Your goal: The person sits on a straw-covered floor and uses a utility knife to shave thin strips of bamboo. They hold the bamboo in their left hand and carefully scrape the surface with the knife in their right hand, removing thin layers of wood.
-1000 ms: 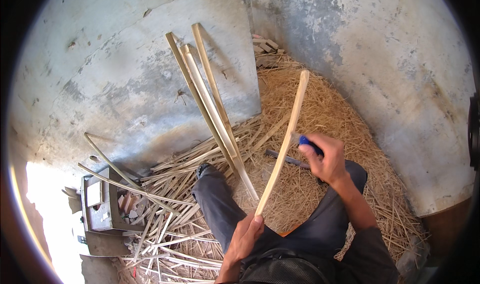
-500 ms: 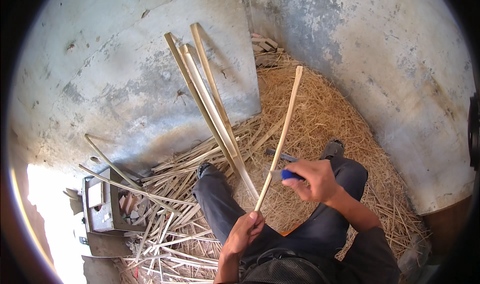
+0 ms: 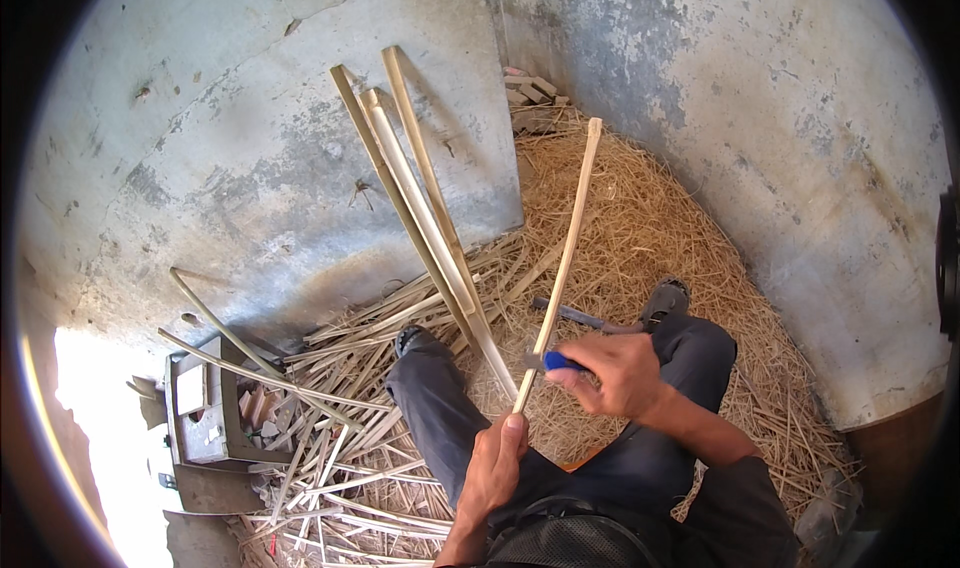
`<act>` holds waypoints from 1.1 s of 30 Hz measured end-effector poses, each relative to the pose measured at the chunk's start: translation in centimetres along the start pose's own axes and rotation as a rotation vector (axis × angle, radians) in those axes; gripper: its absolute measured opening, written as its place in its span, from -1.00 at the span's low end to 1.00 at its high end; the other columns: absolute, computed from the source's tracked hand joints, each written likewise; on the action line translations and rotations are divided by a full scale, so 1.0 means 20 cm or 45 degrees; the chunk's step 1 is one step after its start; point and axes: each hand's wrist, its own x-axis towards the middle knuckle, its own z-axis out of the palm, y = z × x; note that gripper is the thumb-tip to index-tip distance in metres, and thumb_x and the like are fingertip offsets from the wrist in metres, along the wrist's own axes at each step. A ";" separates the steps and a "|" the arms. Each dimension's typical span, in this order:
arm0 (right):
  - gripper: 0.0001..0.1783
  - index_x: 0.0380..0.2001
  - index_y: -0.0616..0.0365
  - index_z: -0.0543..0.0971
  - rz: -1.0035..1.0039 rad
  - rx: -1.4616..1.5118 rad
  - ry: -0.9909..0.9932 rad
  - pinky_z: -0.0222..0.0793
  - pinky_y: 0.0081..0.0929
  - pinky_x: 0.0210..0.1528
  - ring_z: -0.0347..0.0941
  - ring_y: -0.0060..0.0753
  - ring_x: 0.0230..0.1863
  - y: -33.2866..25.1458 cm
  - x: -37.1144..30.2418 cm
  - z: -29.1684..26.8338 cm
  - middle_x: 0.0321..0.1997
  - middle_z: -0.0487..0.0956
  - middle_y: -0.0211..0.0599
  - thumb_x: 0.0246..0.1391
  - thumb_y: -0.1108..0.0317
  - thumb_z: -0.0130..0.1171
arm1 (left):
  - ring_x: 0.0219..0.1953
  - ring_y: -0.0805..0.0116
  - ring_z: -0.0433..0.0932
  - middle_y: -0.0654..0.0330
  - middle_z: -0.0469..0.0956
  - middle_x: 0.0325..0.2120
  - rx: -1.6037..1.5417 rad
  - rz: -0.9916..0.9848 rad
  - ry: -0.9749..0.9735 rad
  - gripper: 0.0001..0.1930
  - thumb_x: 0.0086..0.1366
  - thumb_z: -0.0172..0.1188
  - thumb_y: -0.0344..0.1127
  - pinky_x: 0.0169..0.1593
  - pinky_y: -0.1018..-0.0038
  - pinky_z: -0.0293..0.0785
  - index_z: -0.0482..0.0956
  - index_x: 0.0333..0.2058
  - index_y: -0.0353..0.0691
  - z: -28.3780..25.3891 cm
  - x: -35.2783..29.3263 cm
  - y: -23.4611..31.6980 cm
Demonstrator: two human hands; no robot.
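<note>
My left hand is closed around the lower end of a long pale bamboo strip, thumb on top. The strip slants up and away from me, its far end free in the air. My right hand grips the blue handle of a small knife, whose short grey blade lies across the strip a little above my left hand. Between my knees, beyond the strip, a long dark metal tool is partly hidden by my right hand.
Three long bamboo pieces lean on the left wall. Cut strips lie heaped at left beside a grey box holding broken pieces. Straw-like shavings cover the floor up to the right wall.
My right hand and the knife have shifted slightly left and nearer to me along the strip. The strip's far end has risen a little, and my left hand has moved slightly right.
</note>
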 end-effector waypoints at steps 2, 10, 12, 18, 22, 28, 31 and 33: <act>-0.69 -0.25 0.11 0.73 -0.016 0.007 0.060 0.42 -0.39 -0.56 0.57 -0.30 -0.60 0.01 0.03 -0.01 -0.52 0.62 -0.38 0.18 0.09 0.49 | -0.52 0.49 0.17 0.35 0.24 -0.59 0.014 0.009 0.015 -0.36 0.70 -0.30 0.20 -0.42 0.44 0.13 0.33 -0.42 -0.21 0.00 -0.01 0.00; -0.70 -0.23 0.07 0.73 -0.052 -0.105 -0.016 0.45 -0.38 -0.54 0.59 -0.34 -0.58 0.01 0.07 -0.05 -0.47 0.66 -0.40 0.23 0.06 0.44 | -0.50 0.15 0.31 0.08 0.35 -0.60 0.109 -0.026 0.023 -0.43 0.72 -0.29 0.01 -0.29 0.23 0.31 0.43 -0.35 -0.32 -0.04 -0.03 0.00; -0.69 -0.22 0.09 0.73 0.038 -0.153 0.051 0.49 -0.37 -0.51 0.63 -0.33 -0.54 0.04 0.09 -0.08 -0.43 0.70 -0.36 0.28 0.05 0.40 | -0.50 0.16 0.32 0.09 0.35 -0.59 0.110 -0.038 0.008 -0.43 0.71 -0.29 0.03 -0.29 0.23 0.31 0.42 -0.35 -0.33 -0.05 -0.04 0.00; -0.59 -0.20 0.22 0.76 0.182 -0.187 0.322 0.51 -0.37 -0.46 0.66 -0.29 -0.51 0.35 0.26 -0.25 -0.40 0.74 -0.20 0.35 0.02 0.35 | -0.49 0.36 0.26 0.24 0.31 -0.57 0.033 -0.181 -0.120 -0.39 0.70 -0.27 0.13 -0.34 0.35 0.24 0.42 -0.35 -0.29 -0.05 -0.19 -0.10; -0.57 -0.17 0.25 0.76 0.268 -0.175 0.198 0.52 -0.38 -0.43 0.66 -0.28 -0.49 0.45 0.30 -0.30 -0.39 0.74 -0.21 0.36 0.01 0.34 | -0.49 0.44 0.23 0.30 0.31 -0.56 0.023 -0.242 -0.141 -0.37 0.69 -0.27 0.19 -0.36 0.40 0.21 0.42 -0.35 -0.27 -0.08 -0.20 -0.10; -0.50 -0.10 0.25 0.75 0.165 -0.216 0.312 0.43 -0.37 -0.47 0.54 -0.37 -0.54 0.64 0.36 -0.20 -0.44 0.69 -0.29 0.41 -0.05 0.26 | -0.49 0.48 0.21 0.34 0.30 -0.55 -0.002 -0.310 -0.099 -0.36 0.67 -0.26 0.24 -0.38 0.44 0.17 0.41 -0.36 -0.22 -0.11 -0.24 -0.11; -0.46 -0.09 0.24 0.75 0.581 -0.220 0.360 0.33 -0.36 -0.46 0.43 -0.41 -0.56 0.84 0.42 -0.34 -0.51 0.61 -0.33 0.43 -0.10 0.22 | -0.50 0.51 0.14 0.39 0.22 -0.57 -0.170 -0.353 -0.246 -0.38 0.66 -0.23 0.28 -0.38 0.47 0.11 0.40 -0.32 -0.18 -0.13 -0.32 -0.24; -0.47 -0.09 0.22 0.75 0.800 -0.265 0.276 0.29 -0.34 -0.43 0.40 -0.44 -0.55 0.93 0.41 -0.49 -0.53 0.59 -0.33 0.44 -0.11 0.21 | -0.53 0.51 0.15 0.37 0.27 -0.55 -0.314 -0.471 -0.340 -0.42 0.70 -0.27 0.20 -0.42 0.49 0.14 0.40 -0.31 -0.19 -0.17 -0.37 -0.36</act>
